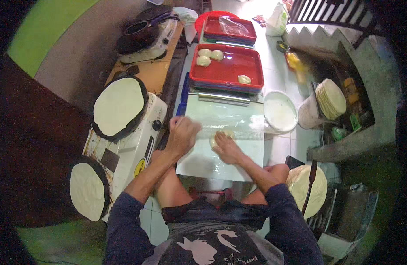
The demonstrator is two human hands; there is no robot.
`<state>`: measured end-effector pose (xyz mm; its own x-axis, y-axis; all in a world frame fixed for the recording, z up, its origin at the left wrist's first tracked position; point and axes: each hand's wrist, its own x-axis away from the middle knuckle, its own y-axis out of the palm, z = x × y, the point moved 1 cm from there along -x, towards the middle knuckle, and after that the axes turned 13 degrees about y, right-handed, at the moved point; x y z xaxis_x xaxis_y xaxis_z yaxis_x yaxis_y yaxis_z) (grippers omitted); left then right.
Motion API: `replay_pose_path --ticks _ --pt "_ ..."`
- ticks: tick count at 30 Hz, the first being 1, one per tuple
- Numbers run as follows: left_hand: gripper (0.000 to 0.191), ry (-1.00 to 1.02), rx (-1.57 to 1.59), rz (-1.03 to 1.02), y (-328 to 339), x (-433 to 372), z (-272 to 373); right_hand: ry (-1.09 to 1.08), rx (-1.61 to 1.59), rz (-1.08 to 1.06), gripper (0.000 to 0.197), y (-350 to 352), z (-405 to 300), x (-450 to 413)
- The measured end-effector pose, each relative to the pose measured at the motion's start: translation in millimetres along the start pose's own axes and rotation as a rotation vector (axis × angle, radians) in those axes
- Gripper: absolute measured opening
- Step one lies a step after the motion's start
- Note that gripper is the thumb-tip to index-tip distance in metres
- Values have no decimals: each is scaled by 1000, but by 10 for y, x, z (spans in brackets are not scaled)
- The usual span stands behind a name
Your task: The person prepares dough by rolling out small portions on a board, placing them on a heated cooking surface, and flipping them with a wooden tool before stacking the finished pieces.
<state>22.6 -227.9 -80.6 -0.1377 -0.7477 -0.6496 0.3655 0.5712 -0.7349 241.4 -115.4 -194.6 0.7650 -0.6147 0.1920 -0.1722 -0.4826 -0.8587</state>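
My right hand presses down, fingers stretched forward, on a flattened piece of dough. The dough lies on a pale, glossy board between my knees, and my palm hides part of it. Over the board's left edge, my left hand is raised with curled fingers. It is blurred, and whether anything is in it cannot be made out. A silver metal bar lies across the board's far end. Beyond it, a red tray holds several dough balls.
At left, a white gas stove carries two dark griddles with flat dough rounds. A tub of white contents stands right of the board. Stacked flatbreads are farther right. Beside my right knee lies another flatbread pile with a dark stick across it.
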Motion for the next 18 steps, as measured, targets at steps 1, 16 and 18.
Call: replay_pose_path --ticks 1,16,18 --pt "10 3 -18 -70 -13 301 56 -49 -131 -245 66 -105 53 26" --pt "23 -190 169 -582 1462 1339 1266 122 274 325 74 -481 385 -1665" --pt "21 -239 197 -437 1418 1547 1263 80 304 86 68 -245 47 -1452"
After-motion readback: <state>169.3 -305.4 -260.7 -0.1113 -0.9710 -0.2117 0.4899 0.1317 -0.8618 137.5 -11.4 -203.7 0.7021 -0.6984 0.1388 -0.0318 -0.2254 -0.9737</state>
